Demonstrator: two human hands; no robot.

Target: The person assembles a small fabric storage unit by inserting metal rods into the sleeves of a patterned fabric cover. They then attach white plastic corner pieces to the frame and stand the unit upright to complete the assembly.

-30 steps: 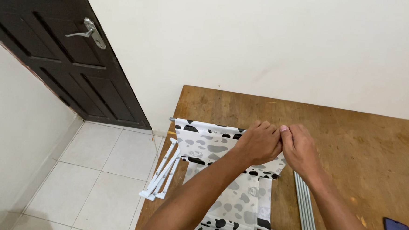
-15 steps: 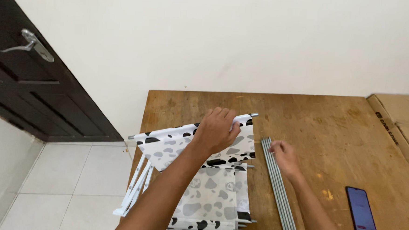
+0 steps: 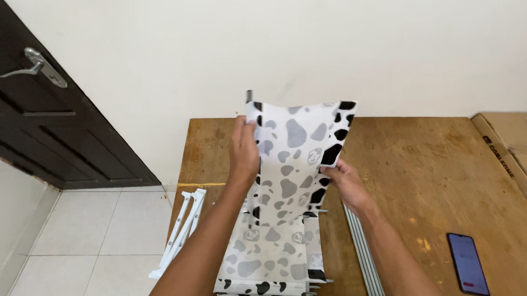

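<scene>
A white fabric panel with black and grey cow spots [image 3: 296, 147] is lifted upright above the wooden table [image 3: 430, 175]. My left hand [image 3: 244, 152] grips its left edge, where a thin grey rod sticks out of the top. My right hand [image 3: 344, 181] holds its right edge lower down. Below them a stack of more spotted fabric panels [image 3: 267, 256] with rods lies flat on the table near the front edge.
Several grey metal rods [image 3: 363, 255] lie to the right of the stack. White plastic frame pieces [image 3: 181, 231] hang over the table's left edge. A dark phone [image 3: 468, 264] lies at the right, a cardboard box [image 3: 516, 149] at the far right. A dark door [image 3: 37, 100] is on the left.
Both hands have raised one spotted panel off the stack and hold it upright. Before, the left hand pressed on the flat fabric and the right hand was at the rods.
</scene>
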